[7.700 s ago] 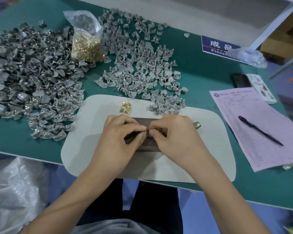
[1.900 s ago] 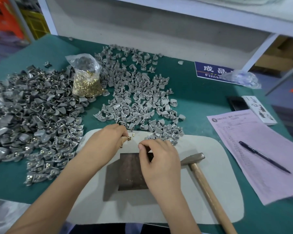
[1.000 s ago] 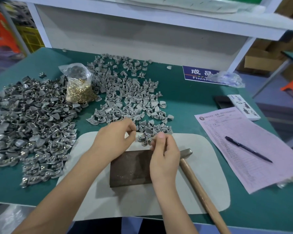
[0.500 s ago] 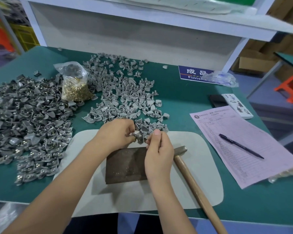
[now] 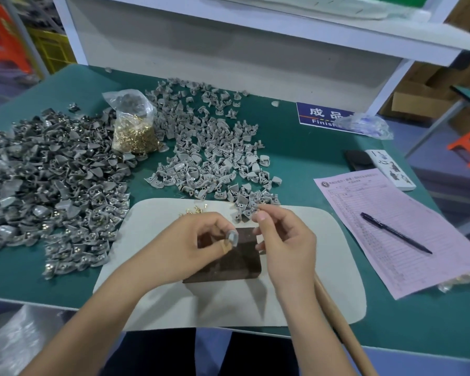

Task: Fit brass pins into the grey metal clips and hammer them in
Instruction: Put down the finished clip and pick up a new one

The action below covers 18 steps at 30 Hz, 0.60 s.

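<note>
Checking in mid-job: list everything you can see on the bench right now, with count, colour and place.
Clip in hand: one, grey, pinched in left fingers above the block.
Metal block: one, dark brown, centre of the mat.
Mat: one, off-white, front of the table.
Loose pins: a small cluster, brass, mat's far edge.
Bag of pins: one, clear with brass, far left.
Clip piles: two, grey, left and centre.
Hammer handle: one, wood, right of the block; head hidden.
Form: one, pink, right.
Pen: one, dark, on the form.
Sign: one, blue, far edge.
Table: green.
Left hand: holds the clip.
Right hand: fingertips pinched; contents too small to tell.
</note>
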{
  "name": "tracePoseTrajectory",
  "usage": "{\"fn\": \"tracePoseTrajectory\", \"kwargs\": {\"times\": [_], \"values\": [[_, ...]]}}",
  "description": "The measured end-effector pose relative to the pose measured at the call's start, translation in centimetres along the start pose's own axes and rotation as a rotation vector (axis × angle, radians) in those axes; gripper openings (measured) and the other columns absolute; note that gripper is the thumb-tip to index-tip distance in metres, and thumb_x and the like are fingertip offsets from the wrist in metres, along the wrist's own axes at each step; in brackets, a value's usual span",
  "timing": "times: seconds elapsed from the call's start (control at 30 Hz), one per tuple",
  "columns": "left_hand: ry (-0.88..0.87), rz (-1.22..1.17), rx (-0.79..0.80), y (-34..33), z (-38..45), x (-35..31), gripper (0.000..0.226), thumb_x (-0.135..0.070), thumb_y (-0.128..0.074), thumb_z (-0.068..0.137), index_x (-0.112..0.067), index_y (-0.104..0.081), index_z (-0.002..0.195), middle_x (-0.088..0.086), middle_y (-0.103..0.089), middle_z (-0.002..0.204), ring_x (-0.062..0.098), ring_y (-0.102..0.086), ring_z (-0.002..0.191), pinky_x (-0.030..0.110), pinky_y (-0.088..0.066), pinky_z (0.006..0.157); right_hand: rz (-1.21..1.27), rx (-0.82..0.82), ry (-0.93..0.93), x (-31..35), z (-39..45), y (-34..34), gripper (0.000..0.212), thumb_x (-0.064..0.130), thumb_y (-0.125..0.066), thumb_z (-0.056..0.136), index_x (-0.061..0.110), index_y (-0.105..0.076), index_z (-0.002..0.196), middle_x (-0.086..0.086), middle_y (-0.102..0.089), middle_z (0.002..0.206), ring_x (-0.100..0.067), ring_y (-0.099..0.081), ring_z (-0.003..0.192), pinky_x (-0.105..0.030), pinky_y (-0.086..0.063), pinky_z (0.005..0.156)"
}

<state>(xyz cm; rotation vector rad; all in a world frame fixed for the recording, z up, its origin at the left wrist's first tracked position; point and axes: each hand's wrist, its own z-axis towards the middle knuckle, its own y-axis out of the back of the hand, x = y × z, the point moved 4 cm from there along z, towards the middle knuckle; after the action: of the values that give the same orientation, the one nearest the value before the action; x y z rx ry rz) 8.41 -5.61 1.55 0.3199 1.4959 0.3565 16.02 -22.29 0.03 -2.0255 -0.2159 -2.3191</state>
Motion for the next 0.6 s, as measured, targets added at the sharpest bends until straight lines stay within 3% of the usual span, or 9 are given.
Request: {"fn": "tracePoseTrajectory", "kwargs": {"times": [0.13, 0.23, 0.3, 0.4, 0.5, 0.6], "values": [[0.015, -0.023, -0.102, -0.1, -0.8, 0.9, 0.010, -0.017, -0.074, 0.089, -0.026, -0.072, 0.090, -0.007, -0.073, 0.088, 0.017, -0.066, 0.081, 0.036, -0.053, 0.078, -0.136, 0.095, 0.081, 1.1, -1.3, 0.7, 0.013, 0.027, -0.066, 0.091, 0.035, -0.075, 0.092, 0.011, -0.077, 0.088, -0.010, -0.071, 0.079, -0.039, -0.060, 0.068], [0.042, -0.057, -0.147, -0.2, -1.1, 1.3, 0.026, -0.013, -0.071, 0.088, -0.035, -0.069, 0.101, -0.007, -0.066, 0.082, 0.019, -0.060, 0.072, 0.024, -0.047, 0.067, -0.263, 0.199, 0.181, 1.4, -2.2, 0.5, 0.009, 0.028, -0.066, 0.092, 0.032, -0.074, 0.089, 0.011, -0.075, 0.085, -0.013, -0.070, 0.081, -0.027, -0.055, 0.073], [0.028, -0.021, -0.164, -0.1, -1.2, 1.2, 0.036, -0.012, -0.069, 0.089, -0.044, -0.067, 0.106, -0.006, -0.065, 0.084, 0.017, -0.061, 0.072, 0.022, -0.047, 0.068, -0.286, 0.208, 0.215, 1.4, -2.7, 0.2, 0.008, 0.028, -0.066, 0.092, 0.031, -0.072, 0.087, 0.012, -0.074, 0.083, -0.011, -0.069, 0.079, -0.017, -0.049, 0.071], [0.018, 0.007, -0.209, -0.1, -1.5, 1.2, 0.025, -0.017, -0.073, 0.088, -0.039, -0.071, 0.099, -0.007, -0.070, 0.083, 0.014, -0.065, 0.074, 0.026, -0.051, 0.070, -0.310, 0.220, 0.228, 1.3, -3.0, -0.3, 0.007, 0.033, -0.066, 0.090, 0.032, -0.071, 0.086, 0.015, -0.072, 0.080, -0.007, -0.067, 0.074, -0.014, -0.046, 0.067], [0.038, 0.083, -0.243, -0.1, -2.0, 1.4, 0.017, -0.021, -0.077, 0.087, -0.034, -0.075, 0.096, -0.014, -0.072, 0.083, 0.005, -0.066, 0.077, 0.022, -0.051, 0.074, -0.397, 0.286, 0.286, 1.3, -3.0, -0.5, 0.009, 0.037, -0.064, 0.089, 0.031, -0.071, 0.087, 0.016, -0.071, 0.082, -0.010, -0.066, 0.075, -0.025, -0.051, 0.068], [-0.020, 0.292, -0.229, 0.0, -2.5, 1.2, 0.015, -0.029, -0.076, 0.088, -0.034, -0.077, 0.102, -0.018, -0.063, 0.093, 0.000, -0.060, 0.091, 0.029, -0.050, 0.084, -0.520, 0.347, 0.354, 1.6, -3.0, -1.1, 0.011, 0.037, -0.065, 0.086, 0.029, -0.072, 0.085, 0.016, -0.069, 0.083, -0.008, -0.065, 0.078, -0.034, -0.054, 0.072]]}}
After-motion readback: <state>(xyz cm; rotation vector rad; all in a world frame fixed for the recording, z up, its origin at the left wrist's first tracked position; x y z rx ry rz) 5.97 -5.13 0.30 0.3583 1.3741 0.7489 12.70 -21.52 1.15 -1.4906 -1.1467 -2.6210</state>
